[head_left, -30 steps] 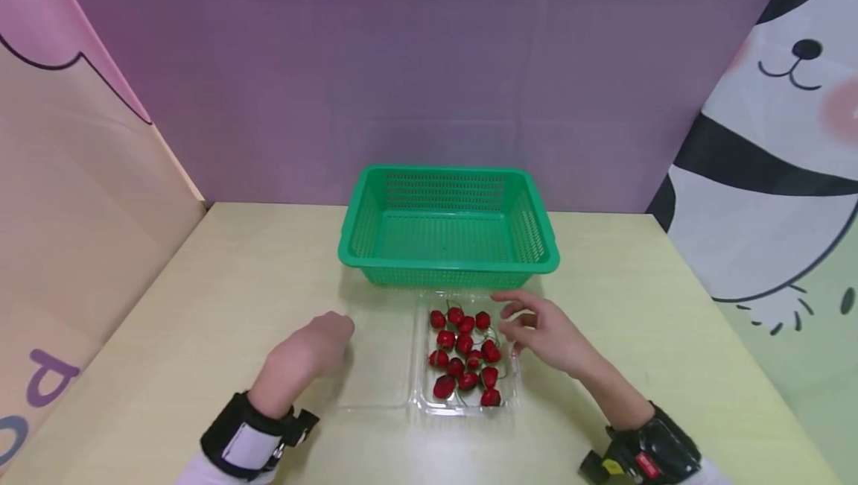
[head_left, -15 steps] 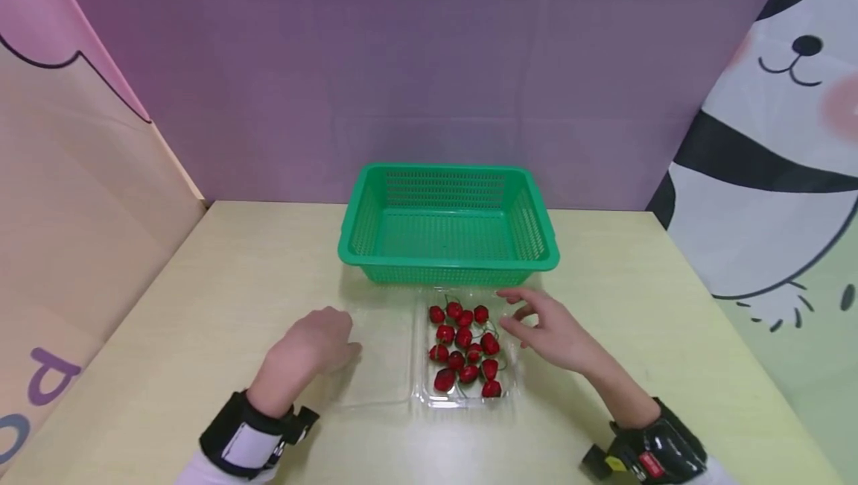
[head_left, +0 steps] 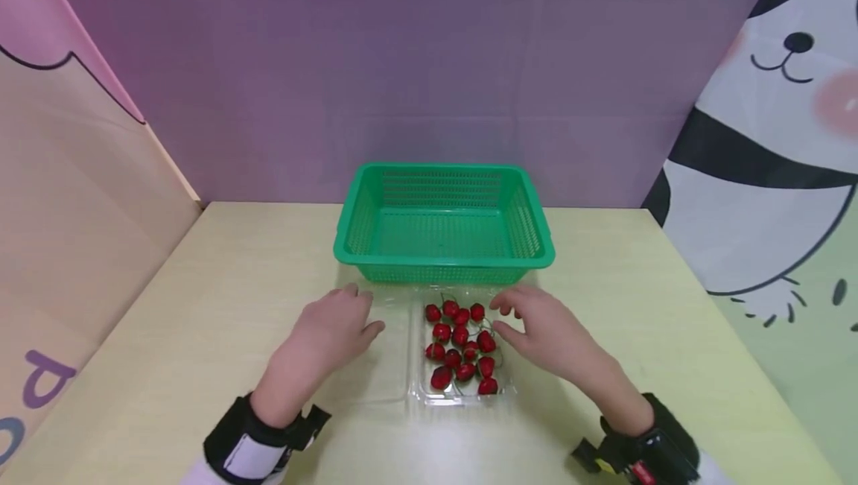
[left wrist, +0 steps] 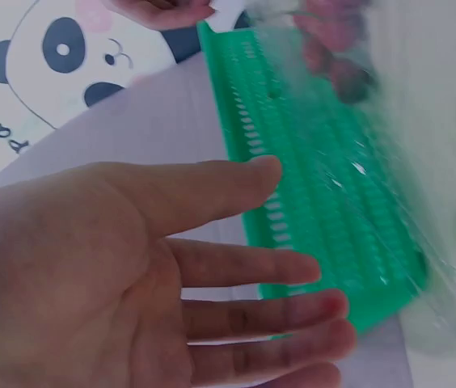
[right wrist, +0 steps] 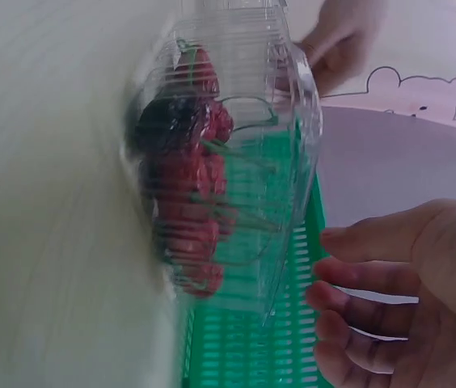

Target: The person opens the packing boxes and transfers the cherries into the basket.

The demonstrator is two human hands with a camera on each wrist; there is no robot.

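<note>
A clear plastic clamshell box [head_left: 462,398] stands on the table with its lid [head_left: 385,388] folded flat to the left. Several red cherries [head_left: 459,336] with green stems lie spread in its base. Over the lid is my left hand [head_left: 330,332], palm down in the head view; in the left wrist view its fingers [left wrist: 244,319] are straight and hold nothing. My right hand [head_left: 553,332] hovers at the box's right rim, fingers loosely bent. In the right wrist view its fingertips [right wrist: 331,295] stand beside the clear wall, with nothing between them.
A green plastic basket [head_left: 445,261] with slotted sides stands right behind the box, near the table's far edge. Behind it hangs a purple backdrop [head_left: 429,60]. Printed panels flank the table [head_left: 221,306] on the left and right.
My left hand has moved right and forward over the lid, and its fingers have spread out of a curl. The right hand stays near the box's right rim, shifted slightly left.
</note>
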